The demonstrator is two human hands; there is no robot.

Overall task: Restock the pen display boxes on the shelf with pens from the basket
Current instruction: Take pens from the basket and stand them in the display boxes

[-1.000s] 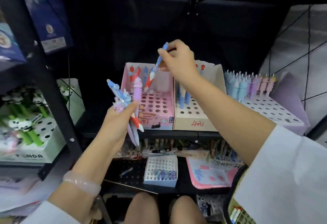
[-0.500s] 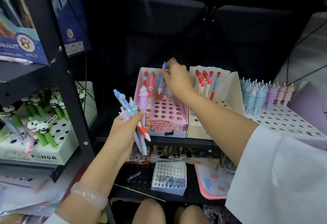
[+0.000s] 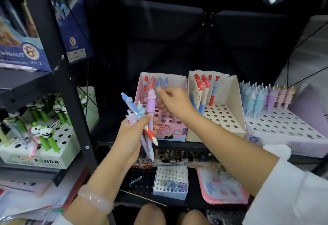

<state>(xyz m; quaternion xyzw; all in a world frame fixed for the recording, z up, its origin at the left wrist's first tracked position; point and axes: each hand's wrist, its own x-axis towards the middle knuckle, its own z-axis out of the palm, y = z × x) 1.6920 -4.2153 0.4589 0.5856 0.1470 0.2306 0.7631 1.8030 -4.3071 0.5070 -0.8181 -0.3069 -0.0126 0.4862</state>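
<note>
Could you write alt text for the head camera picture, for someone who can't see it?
A person's left hand holds a bunch of character pens before a pink display box on a black shelf, while the right hand reaches toward the purple-topped pen. Neighbouring boxes hold more pens.

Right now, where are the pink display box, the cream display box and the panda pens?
pink display box (image 3: 174,132): head view, printed front panel.
cream display box (image 3: 234,89): head view, right side wall.
panda pens (image 3: 46,136): head view, a front pen's panda topper.
</note>
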